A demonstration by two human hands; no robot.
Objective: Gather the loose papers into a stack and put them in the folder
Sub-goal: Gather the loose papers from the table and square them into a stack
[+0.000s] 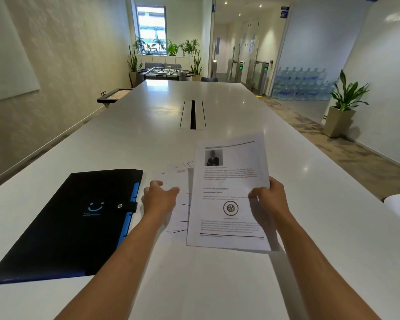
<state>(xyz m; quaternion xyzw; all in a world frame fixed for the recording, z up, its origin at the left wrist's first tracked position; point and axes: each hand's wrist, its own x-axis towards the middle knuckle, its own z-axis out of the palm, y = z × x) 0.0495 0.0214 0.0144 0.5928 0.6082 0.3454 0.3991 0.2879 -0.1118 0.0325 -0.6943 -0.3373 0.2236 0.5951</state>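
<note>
Our right hand (269, 196) pinches the printed white paper sheet (229, 192), long axis pointing away; our left hand (158, 197) presses loosely curled fingers on loose white papers (179, 218).

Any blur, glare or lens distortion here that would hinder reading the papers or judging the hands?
Head view: wide-angle bending at the edges; the window is blown out and glare streaks the table; the left hand is slightly motion-blurred over pale, washed-out loose papers; the printed sheet in the right hand shows headings, but its body text is unreadable.
</note>
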